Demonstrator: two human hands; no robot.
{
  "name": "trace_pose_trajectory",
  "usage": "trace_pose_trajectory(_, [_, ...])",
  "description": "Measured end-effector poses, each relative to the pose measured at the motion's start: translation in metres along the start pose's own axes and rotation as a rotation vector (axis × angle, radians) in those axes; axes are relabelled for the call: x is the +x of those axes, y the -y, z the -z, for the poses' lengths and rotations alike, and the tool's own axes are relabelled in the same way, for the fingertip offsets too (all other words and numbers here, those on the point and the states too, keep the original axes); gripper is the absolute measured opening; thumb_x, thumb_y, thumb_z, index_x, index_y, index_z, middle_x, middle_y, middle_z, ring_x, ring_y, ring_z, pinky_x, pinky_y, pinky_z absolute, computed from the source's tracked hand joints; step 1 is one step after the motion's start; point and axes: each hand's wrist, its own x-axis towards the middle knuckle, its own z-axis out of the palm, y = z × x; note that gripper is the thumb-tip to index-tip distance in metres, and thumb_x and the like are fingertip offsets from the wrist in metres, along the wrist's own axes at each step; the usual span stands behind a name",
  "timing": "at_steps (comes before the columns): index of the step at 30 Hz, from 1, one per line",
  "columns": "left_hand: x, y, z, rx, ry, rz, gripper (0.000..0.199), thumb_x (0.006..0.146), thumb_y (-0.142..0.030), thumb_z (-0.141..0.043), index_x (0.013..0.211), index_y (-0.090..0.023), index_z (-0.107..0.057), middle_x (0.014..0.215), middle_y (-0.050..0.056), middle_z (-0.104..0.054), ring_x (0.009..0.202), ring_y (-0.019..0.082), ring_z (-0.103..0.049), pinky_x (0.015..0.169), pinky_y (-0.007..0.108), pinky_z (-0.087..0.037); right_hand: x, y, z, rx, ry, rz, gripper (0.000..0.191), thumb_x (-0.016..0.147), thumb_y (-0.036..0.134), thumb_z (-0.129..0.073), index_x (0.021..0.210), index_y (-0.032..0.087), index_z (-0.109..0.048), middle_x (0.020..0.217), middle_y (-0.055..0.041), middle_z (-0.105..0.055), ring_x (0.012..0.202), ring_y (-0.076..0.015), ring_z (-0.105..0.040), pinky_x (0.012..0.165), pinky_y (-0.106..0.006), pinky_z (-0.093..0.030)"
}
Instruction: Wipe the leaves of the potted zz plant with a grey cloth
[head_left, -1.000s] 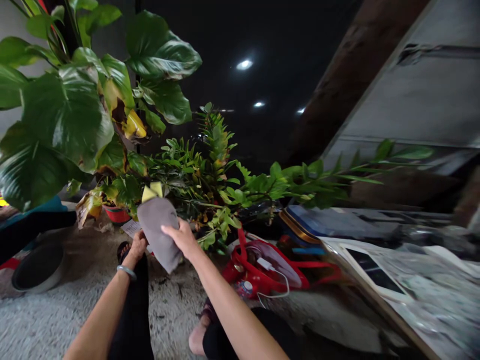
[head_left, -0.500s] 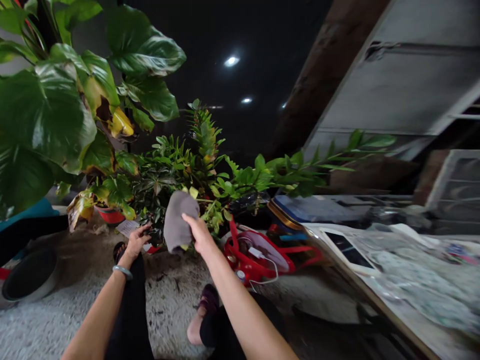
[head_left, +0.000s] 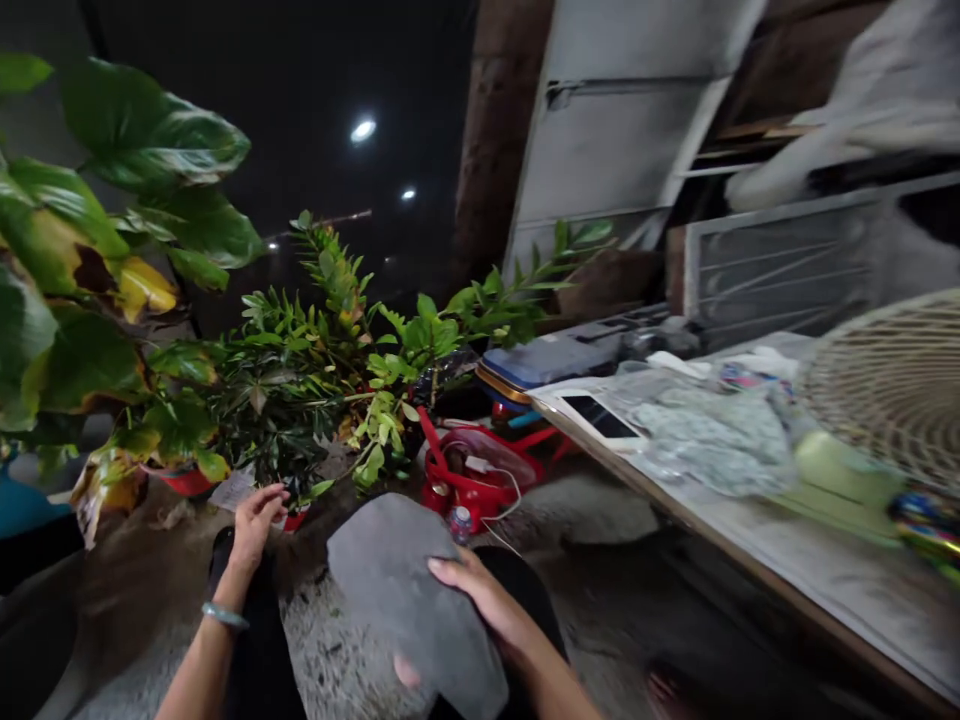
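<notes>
A flat grey piece [head_left: 412,600], with an uneven outline, is gripped in my right hand [head_left: 472,590], the thumb lying on its upper face; whether it is cloth or something stiff I cannot tell. My left hand [head_left: 256,520] is over my dark trouser leg, its fingers loosely stretched and nothing visible in them. Just beyond those fingers are a small red pot [head_left: 295,519] and a pale paper [head_left: 233,490]. Leafy green plants [head_left: 300,370] stand in front of both hands. A pale bangle [head_left: 225,616] circles my left wrist.
A red bag [head_left: 480,470] with a white cable sits beyond my right hand. At right, a table [head_left: 750,540] carries a white-framed device [head_left: 600,417], crumpled plastic [head_left: 720,430] and a green fan [head_left: 892,390]. Large leaves [head_left: 157,130] hang at upper left.
The view has turned to the right. My right hand has come nearer with the grey piece, which now shows a broader face. My left hand remains beside the paper and small red pot.
</notes>
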Motion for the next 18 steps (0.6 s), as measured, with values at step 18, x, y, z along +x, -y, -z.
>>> trace_pose_trajectory(18, [0.046,-0.090,-0.161,0.409,0.470,-0.126,0.036,0.091,-0.044,-0.061,0.096,-0.015,-0.082,0.098,0.013,-0.079,0.098,0.029,-0.072,0.081,0.040,-0.060,0.039,0.104,-0.004,0.334,-0.192,0.218,0.033,0.063,0.038,-0.084,0.087,0.016,-0.077,0.079,-0.0096,-0.081,0.078,-0.0299,-0.077,0.073,-0.038,-0.060])
